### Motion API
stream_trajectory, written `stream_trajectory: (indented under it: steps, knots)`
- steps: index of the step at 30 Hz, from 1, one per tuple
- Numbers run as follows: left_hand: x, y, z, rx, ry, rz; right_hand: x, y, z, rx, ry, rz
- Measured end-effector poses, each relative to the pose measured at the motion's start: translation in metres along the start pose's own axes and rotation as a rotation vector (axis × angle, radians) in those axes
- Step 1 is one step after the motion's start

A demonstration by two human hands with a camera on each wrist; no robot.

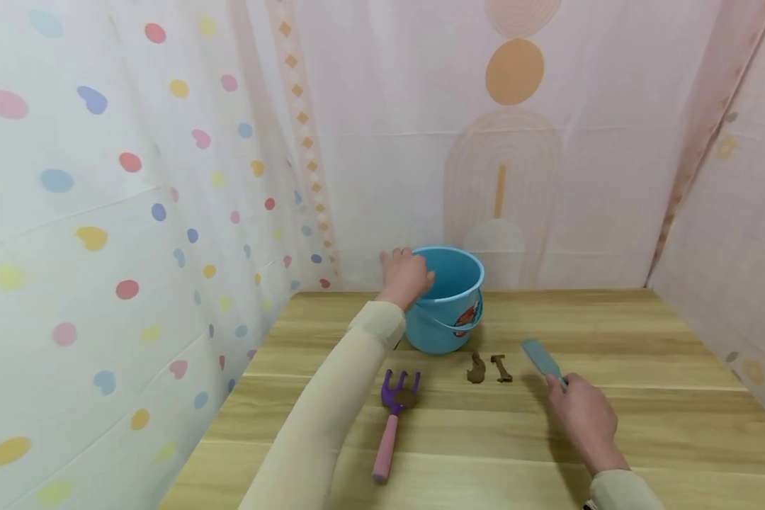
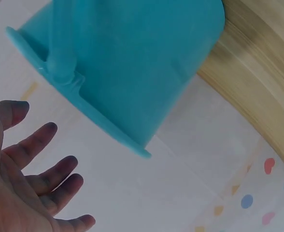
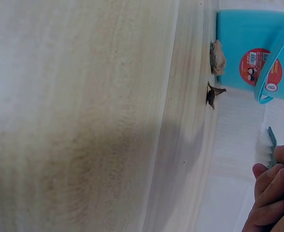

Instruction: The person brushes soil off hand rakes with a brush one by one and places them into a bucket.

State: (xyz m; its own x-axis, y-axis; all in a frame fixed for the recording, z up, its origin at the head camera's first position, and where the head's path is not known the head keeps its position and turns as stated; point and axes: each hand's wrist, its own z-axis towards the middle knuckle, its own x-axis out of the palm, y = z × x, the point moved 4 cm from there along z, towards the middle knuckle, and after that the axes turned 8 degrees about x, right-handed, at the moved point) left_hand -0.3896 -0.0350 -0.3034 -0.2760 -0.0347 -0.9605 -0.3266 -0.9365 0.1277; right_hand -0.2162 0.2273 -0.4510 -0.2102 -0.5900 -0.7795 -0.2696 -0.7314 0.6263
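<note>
A blue bucket (image 1: pixel 443 322) with its handle hanging down stands upright near the table's far edge. My left hand (image 1: pixel 405 276) is above the left side of its rim. In the left wrist view that hand (image 2: pixel 35 179) has its fingers spread, apart from the bucket (image 2: pixel 127 58), and holds nothing. My right hand (image 1: pixel 583 418) grips a blue-grey brush (image 1: pixel 540 357) above the table at the right. White bristles show along the brush (image 3: pixel 271 142) in the right wrist view. Two brown lumps, one rounded (image 1: pixel 477 368) and one bone-shaped (image 1: pixel 501 368), lie in front of the bucket.
A small rake (image 1: pixel 392 418) with purple tines and a pink handle lies on the wooden table (image 1: pixel 472 453), left of the middle. One brown lump (image 1: pixel 406 399) is at its tines. Patterned curtains (image 1: pixel 382 177) hang behind the table and at both sides.
</note>
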Motion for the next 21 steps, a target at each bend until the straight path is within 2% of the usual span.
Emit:
stream_trajectory:
  steps: [6,12,15,18,21]
  knots:
    - [-0.01,0.011,-0.03,-0.056,-0.065,-0.146,0.0,0.001,0.0,0.021,0.031,0.001]
    - [-0.016,0.032,-0.06,-0.09,-0.225,-0.303,0.004,0.001,0.002,0.011,0.035,-0.006]
    - [-0.011,0.041,-0.08,-0.122,-0.267,-0.391,0.005,0.0,0.002,0.005,0.03,-0.003]
    - [-0.002,0.044,-0.103,-0.16,-0.27,-0.459,0.006,0.001,0.002,0.006,0.029,-0.005]
    - [0.01,0.045,-0.123,-0.188,-0.251,-0.489,0.007,0.002,0.001,0.0,0.022,-0.01]
